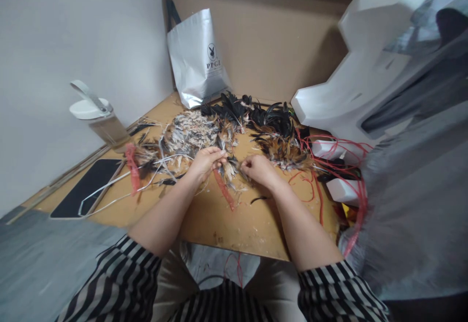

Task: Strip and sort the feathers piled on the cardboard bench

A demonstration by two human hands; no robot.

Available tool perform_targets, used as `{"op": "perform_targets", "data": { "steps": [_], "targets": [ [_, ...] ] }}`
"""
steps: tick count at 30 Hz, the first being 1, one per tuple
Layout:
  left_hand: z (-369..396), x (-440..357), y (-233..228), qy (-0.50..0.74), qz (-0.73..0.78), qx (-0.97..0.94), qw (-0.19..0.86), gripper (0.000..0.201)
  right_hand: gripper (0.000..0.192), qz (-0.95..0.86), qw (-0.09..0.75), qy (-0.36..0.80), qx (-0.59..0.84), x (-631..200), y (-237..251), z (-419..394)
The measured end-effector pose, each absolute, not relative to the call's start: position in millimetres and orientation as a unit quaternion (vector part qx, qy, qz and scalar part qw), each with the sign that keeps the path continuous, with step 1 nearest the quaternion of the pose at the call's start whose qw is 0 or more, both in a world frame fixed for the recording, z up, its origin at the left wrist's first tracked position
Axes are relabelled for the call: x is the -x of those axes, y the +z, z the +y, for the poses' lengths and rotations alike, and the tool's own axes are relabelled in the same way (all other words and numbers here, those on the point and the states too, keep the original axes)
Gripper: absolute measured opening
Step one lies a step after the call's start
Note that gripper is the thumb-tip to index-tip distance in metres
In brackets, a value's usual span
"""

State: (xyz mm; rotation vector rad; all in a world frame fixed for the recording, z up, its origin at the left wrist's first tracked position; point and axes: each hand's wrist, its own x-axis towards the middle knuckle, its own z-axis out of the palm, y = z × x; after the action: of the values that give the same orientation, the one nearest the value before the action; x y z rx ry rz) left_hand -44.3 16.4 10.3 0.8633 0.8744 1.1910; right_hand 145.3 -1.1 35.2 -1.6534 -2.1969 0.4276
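Note:
My left hand (206,161) and my right hand (257,169) meet over a small bunch of brown and grey feathers (229,167) above the wooden table (234,224). Both hands pinch this bunch, the left from the left side, the right from the right. A red strip (224,190) hangs from the bunch down onto the table. Behind the hands lie piles of feathers: pale speckled ones (190,134) to the left, black ones (256,112) at the back, brown-orange ones (283,151) to the right.
A silver shopping bag (197,59) leans against the cardboard back wall. A white-lidded container (100,117) stands at the left, near a black pad (87,188) and white cords (109,185). Red strings (329,166) and white blocks (343,190) crowd the right side.

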Motion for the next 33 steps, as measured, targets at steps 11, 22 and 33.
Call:
{"op": "perform_targets", "data": {
  "steps": [11,22,33],
  "targets": [
    [12,41,12,0.505,0.403,-0.4,0.65,0.021,0.008,-0.762,0.061,0.14,0.629,-148,39,-2],
    [10,40,11,0.478,0.384,-0.4,0.682,0.02,0.017,-0.566,0.413,0.471,0.535,-142,24,9],
    [8,36,6,0.429,0.372,-0.382,0.729,0.018,0.017,-0.551,0.509,0.438,0.495,-114,12,3]
  ]
}}
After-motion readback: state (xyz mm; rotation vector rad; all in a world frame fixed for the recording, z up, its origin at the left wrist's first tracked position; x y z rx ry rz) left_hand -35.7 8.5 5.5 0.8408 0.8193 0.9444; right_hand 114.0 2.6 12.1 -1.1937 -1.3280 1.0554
